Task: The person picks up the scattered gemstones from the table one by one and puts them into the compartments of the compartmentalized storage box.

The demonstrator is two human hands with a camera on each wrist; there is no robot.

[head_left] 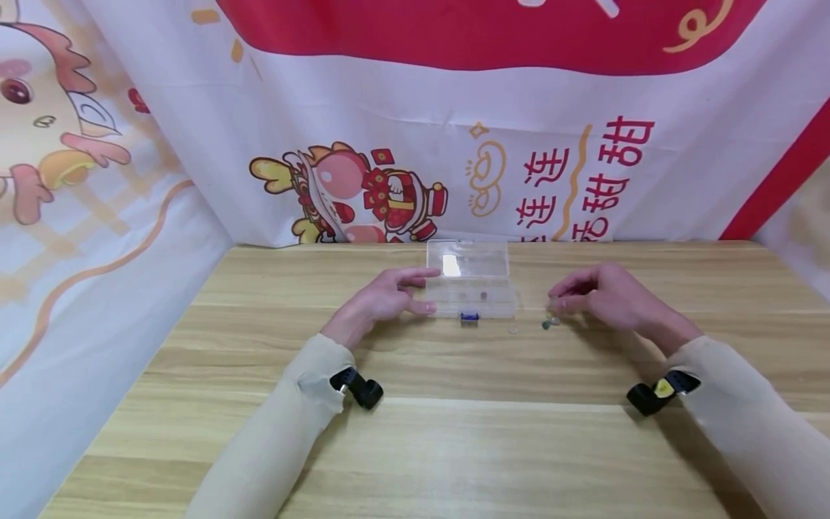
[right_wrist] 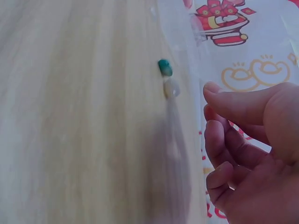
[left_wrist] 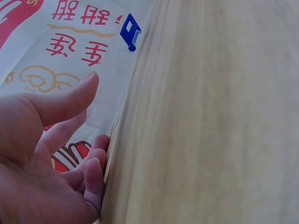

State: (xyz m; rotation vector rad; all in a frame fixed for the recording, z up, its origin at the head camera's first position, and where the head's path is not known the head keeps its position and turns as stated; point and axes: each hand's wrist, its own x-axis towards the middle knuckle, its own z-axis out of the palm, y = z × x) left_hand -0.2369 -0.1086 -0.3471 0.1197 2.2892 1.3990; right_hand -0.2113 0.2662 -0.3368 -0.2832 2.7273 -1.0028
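A clear plastic compartment box (head_left: 447,311) stands with its lid (head_left: 480,259) raised and a blue latch (head_left: 470,317) at its front. My left hand (head_left: 387,294) is at the box's left end, thumb by the front corner and index finger by the lid, both fairly straight. A small dark piece (head_left: 483,295) lies inside the box. My right hand (head_left: 599,297) is just above a green stone-like piece (right_wrist: 165,67) and a pale one (right_wrist: 171,87) on the table. Its thumb and index tips are close together; whether anything small is between them is unclear.
A small pale piece (head_left: 513,329) lies on the wooden table (head_left: 454,447) in front of the box's right end. A printed cloth (head_left: 402,101) hangs right behind the box, and another printed cloth (head_left: 130,238) covers the left side.
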